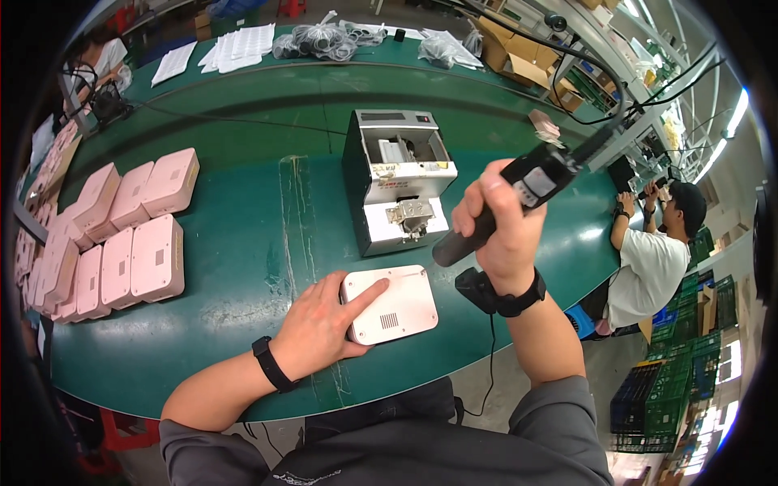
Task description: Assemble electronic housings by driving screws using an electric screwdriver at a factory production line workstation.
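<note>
A pale pink plastic case (405, 312) lies on the green table in front of me, with screw holes at its corners and a small slotted grille. My left hand (314, 322) grips it by its left edge, thumb at the near side and index finger stretched over the top. My right hand (506, 223) is wrapped round a black electric screwdriver (463, 243), held at a tilt. The screwdriver's lower end is at the case's far right corner; whether the bit touches a screw is too small to tell. Just behind the case stands a black and white screw feeder (403, 190).
Several pink cases (158, 259) stand in stacked rows at the left. A cable (596, 146) runs up from the screwdriver. Plastic bags (328, 40) and white trays (239, 49) lie at the far side. A co-worker (656, 251) sits at the right, near green crates (652, 397).
</note>
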The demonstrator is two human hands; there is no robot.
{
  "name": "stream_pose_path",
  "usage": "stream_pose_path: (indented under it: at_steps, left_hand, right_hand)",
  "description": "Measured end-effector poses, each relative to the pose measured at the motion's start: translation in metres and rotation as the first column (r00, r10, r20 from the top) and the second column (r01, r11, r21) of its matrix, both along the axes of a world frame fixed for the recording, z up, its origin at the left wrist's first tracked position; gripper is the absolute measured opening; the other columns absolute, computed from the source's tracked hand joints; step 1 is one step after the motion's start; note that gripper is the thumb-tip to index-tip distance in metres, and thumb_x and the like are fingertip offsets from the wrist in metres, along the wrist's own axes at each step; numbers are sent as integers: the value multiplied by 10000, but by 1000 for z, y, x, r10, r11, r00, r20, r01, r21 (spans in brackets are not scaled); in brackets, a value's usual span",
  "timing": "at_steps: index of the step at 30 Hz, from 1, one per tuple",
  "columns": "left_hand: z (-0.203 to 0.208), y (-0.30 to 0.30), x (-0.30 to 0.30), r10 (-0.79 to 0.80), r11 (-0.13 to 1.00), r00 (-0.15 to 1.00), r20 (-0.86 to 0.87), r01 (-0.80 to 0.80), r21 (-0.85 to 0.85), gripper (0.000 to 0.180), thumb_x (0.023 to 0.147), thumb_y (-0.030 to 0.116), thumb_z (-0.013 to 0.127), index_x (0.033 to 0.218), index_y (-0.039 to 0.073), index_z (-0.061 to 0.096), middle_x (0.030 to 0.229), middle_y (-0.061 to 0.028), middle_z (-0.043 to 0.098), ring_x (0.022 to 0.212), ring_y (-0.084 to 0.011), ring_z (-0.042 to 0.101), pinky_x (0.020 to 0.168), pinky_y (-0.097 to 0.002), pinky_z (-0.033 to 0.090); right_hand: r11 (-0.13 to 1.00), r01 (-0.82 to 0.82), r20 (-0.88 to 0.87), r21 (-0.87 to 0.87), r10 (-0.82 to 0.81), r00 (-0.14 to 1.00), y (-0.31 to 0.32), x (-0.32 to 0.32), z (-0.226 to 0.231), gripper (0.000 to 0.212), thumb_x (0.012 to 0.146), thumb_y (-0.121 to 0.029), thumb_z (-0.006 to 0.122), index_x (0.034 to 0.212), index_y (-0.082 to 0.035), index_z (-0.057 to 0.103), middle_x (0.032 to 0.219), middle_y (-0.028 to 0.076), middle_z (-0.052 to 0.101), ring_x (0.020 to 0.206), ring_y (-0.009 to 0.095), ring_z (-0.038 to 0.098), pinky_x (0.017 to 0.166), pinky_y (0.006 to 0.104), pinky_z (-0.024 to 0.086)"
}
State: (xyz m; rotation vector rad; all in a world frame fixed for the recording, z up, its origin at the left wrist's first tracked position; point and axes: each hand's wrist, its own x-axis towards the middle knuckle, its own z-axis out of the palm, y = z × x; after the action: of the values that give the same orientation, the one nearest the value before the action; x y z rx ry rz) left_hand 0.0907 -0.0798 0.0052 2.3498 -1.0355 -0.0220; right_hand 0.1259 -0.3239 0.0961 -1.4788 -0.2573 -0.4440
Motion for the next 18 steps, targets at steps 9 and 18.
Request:
stream_pose_path:
  at_steps: [9,18]
  left_hand:
    - [-2,-1,-3,-4,1000,1000,13,4,-13,926,609,285,870,1434,272,451,1206,-230,477,1008,-405,570,891,-453,494]
    - [-3,2,-3,3,1000,997,76,-2,-11,951,596,289,864,1446,230,441,1118,-181,505,975,-323,560,852,-400,486]
  right_hand:
    - [990,125,139,71,-134,981,19,29,22,145,916,-186,581,924,-63,506,637,63,502,471,163,484,486,338,439]
    - [997,-41,70,68,37,997,33,-3,22,168,916,-197,558,935,-47,484,637,74,506,462,164,484,473,344,439]
